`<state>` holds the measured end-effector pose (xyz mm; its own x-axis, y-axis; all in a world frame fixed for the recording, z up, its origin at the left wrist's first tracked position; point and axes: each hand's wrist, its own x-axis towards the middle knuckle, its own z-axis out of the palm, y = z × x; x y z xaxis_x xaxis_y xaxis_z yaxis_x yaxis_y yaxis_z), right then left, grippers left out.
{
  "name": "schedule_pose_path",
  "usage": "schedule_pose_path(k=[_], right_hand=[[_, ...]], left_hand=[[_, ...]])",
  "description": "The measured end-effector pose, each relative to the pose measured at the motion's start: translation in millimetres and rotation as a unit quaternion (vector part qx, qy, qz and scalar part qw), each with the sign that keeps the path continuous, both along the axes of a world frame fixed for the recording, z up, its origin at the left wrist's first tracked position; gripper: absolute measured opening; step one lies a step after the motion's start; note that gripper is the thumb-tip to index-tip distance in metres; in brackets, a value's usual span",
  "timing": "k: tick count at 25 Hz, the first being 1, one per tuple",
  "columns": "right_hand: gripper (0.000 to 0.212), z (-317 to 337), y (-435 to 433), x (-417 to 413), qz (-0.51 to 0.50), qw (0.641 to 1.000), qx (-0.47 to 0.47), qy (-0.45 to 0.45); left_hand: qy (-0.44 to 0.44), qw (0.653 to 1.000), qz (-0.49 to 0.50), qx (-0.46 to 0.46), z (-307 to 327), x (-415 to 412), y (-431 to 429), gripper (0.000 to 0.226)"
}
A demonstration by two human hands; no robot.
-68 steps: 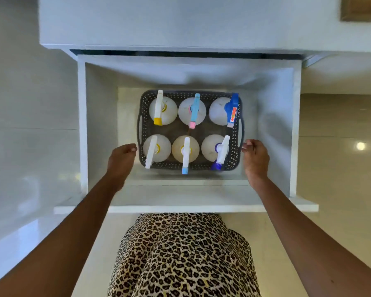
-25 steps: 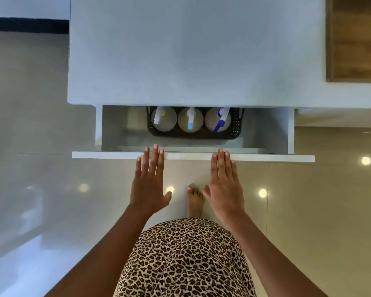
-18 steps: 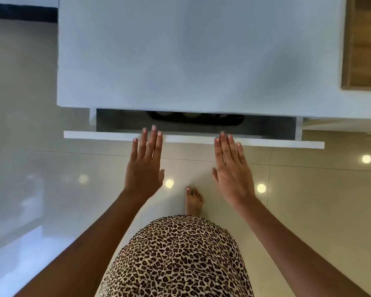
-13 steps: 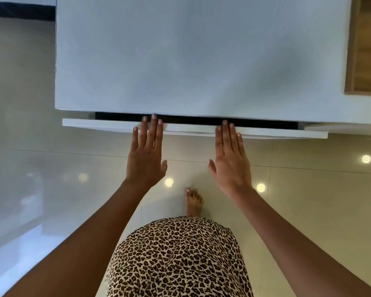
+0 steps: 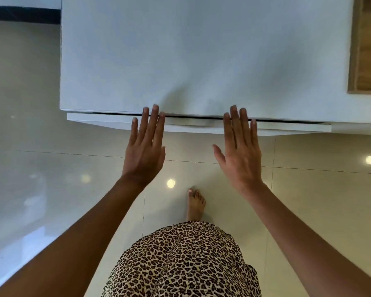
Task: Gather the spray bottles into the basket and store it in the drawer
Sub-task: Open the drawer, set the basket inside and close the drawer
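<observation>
Drawer (image 5: 197, 125) nearly shut beneath the white counter (image 5: 201, 54), only a thin dark gap showing; its contents, basket and bottles included, were hidden from view. The drawer front ran left to right, parallel to the counter edge. Left hand (image 5: 145, 146) and right hand (image 5: 240, 151) were flat and unclenched, fingers extended, fingertips against the drawer front, grasping nothing. Both arms were outstretched.
</observation>
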<state>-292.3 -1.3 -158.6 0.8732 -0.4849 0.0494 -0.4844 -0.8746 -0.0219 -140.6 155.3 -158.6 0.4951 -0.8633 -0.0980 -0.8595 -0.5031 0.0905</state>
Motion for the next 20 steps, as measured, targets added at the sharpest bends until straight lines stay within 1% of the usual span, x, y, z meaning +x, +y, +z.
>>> schedule_pose_path(k=[3, 6, 8, 10, 13, 15, 20], right_hand=[[0.109, 3, -33, 17, -0.018, 0.998, 0.017, 0.050], [0.118, -4, -62, 31, 0.023, 0.993, 0.029, 0.111], [0.116, -11, -69, 33, 0.046, 0.991, 0.032, 0.122], [0.112, -14, -69, 32, 0.049, 0.992, 0.021, 0.115], [0.103, -18, -68, 32, 0.043, 0.995, -0.003, 0.089], [0.094, -22, -67, 33, 0.039, 0.997, -0.029, 0.063], [0.085, -31, -69, 32, 0.048, 0.993, -0.106, 0.033]], left_hand=[[0.000, 0.999, 0.014, 0.034, 2, 26, -18, 0.100], [0.002, 0.998, 0.015, 0.055, -3, 45, -32, 0.095], [-0.009, 0.998, 0.009, 0.055, -6, 48, -32, 0.091], [-0.034, 0.998, 0.004, 0.045, -7, 49, -30, 0.088], [-0.109, 0.994, 0.001, 0.005, -12, 48, -30, 0.071], [-0.147, 0.989, 0.007, -0.024, -17, 47, -32, 0.060], [-0.211, 0.976, -0.002, -0.048, -26, 47, -33, 0.053]])
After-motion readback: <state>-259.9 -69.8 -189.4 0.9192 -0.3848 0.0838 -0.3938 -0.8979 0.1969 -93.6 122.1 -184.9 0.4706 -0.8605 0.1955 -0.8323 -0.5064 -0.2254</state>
